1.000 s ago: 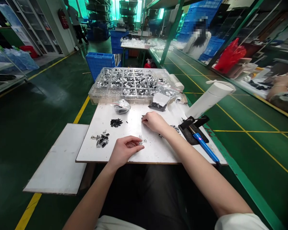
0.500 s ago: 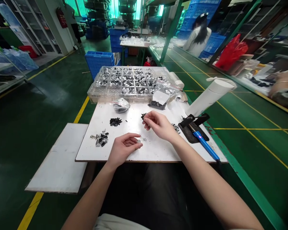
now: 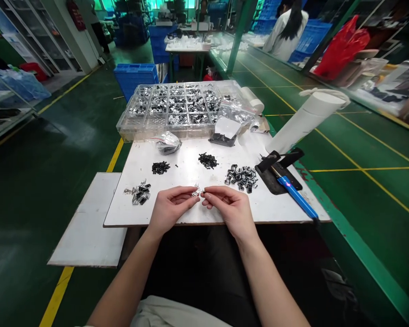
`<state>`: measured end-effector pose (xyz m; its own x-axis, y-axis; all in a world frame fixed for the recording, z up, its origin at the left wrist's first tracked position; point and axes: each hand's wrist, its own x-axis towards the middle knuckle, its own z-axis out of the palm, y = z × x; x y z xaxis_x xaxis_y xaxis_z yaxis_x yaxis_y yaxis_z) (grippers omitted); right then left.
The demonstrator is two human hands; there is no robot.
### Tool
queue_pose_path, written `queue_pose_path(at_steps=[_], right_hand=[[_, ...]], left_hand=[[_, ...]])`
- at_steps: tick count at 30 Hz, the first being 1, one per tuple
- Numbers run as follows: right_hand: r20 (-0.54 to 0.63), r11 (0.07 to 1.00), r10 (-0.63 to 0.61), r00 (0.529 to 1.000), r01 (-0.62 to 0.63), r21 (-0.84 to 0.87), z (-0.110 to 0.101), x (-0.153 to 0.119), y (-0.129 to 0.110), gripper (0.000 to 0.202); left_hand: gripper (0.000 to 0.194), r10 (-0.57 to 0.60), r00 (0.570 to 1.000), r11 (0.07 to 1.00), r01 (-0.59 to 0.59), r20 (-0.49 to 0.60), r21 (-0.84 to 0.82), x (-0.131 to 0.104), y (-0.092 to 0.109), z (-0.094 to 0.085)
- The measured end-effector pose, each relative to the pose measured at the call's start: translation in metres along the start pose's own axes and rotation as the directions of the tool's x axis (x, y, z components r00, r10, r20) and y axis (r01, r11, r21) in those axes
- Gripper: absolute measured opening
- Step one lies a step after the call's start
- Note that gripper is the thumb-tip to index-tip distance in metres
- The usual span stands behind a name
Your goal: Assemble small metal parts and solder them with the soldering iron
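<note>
Pinched close, tip to tip

My left hand (image 3: 170, 209) has thumb and forefinger closed on a small silver part (image 3: 195, 194); my right hand (image 3: 231, 209) pinches a tiny dark bit (image 3: 202, 192), its tips just beside the left ones. Both sit low over the near edge of the board (image 3: 129, 214), midway across; the loose silver scraps just beyond my fingers make it hard to tell where the held part ends.

To do this well, I'd say, the left pinch should stay still and the right do the small moves – light pressure, both wrists low, so that nothing this small springs away; a nudge forward could also scatter the scraps.

Which way does the silver part point? Its bright end shows in the gap, toward my right hand; its long axis I cannot tell – too small, too much covered; the same goes for the dark bit. Farther off lie the left black pile (image 3: 160, 167), the middle black pile (image 3: 208, 160) and, to the right, the clips (image 3: 241, 178).
</note>
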<state>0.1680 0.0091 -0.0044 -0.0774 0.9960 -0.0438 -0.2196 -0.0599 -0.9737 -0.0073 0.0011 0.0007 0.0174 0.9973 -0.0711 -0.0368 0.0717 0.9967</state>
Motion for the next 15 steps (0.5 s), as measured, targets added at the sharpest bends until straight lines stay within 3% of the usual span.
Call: queue_pose_path(at_steps=[6, 12, 15], right_hand=[[0.034, 0.997, 0.074, 0.997, -0.073, -0.022, -0.0003, -0.0035, -0.0011, 0.03], [0.105, 0.997, 0.028, 0.994, -0.021, -0.069, 0.001, -0.0082, -0.0031, 0.024], [0.097, 0.997, -0.011, 0.995, 0.018, -0.071, 0.0043, -0.0097, -0.0045, 0.024]], left_hand=[[0.027, 0.042, 0.999, 0.999, -0.04, 0.033, -0.035, -0.0003, 0.0003, -0.0002], [0.04, 0.026, 1.0, 1.0, -0.025, 0.009, -0.006, -0.0001, -0.0025, -0.0011], [0.037, 0.018, 1.0, 1.0, -0.018, 0.0, -0.007, -0.0003, -0.0015, -0.0006]])
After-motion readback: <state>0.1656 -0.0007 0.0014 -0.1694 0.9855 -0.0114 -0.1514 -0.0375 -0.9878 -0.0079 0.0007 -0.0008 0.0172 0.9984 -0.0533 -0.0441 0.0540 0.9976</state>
